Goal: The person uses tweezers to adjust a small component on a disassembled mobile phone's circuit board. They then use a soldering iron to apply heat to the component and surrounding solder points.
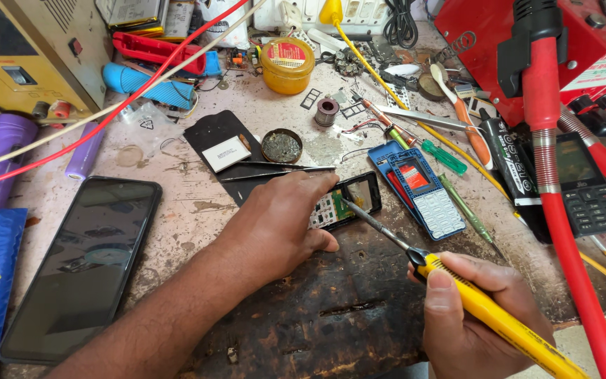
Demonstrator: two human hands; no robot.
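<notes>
nearest the lens, the right hand (pixel 482 309) is curled tight around a yellow-handled soldering iron (pixel 489 309), its thin metal tip reaching up and left to the opened keypad phone (pixel 345 201). the left hand (pixel 282 224) lies palm down over the lower part of that phone, fingers bent and pressing it onto the dark, scorched wooden block (pixel 317 309) at the bench's near edge. the phone sits mid-bench, its circuit board and screen frame exposed.

open room is scarce: a bare strip of bench (pixel 191 203) lies between the left forearm and one black smartphone (pixel 82 267), which rests face up at the left. to the right, one blue keypad phone shell (pixel 419 189) lies just beside the work, with two green-handled screwdrivers (pixel 443 156) near it. one red hose (pixel 559 203) crosses the right side. two tweezers (pixel 278 170) lie just above the left hand, near one round tin (pixel 281 146). one yellow jar (pixel 287 64) stands at the back.
</notes>
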